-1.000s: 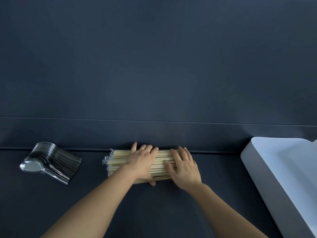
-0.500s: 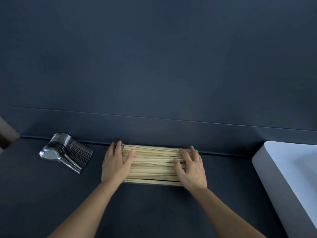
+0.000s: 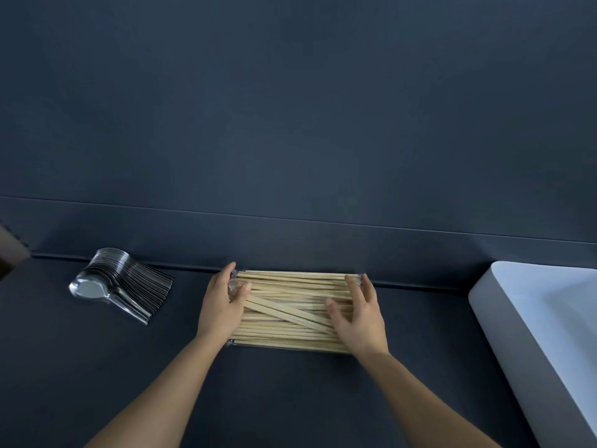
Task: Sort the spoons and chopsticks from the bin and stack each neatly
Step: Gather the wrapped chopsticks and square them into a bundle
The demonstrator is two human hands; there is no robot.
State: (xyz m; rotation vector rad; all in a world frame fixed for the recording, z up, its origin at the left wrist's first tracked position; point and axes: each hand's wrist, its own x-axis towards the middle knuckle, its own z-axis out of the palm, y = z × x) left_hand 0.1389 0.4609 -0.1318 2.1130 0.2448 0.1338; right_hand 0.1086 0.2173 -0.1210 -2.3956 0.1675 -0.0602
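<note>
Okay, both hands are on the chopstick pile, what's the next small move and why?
Probably turn the slanted chopsticks parallel with the pile under them: they cross it diagonally while the left hand and right hand bracket its ends. The spoons already look stacked.

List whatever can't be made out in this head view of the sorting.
Head view only:
white bin: cut off by the right edge; contents unseen.
chopsticks: ends partly covered by the left hand and right hand, so alignment is unclear.
spoons: nested too tightly to count.
brown object: cropped at the left edge, unidentifiable.
</note>
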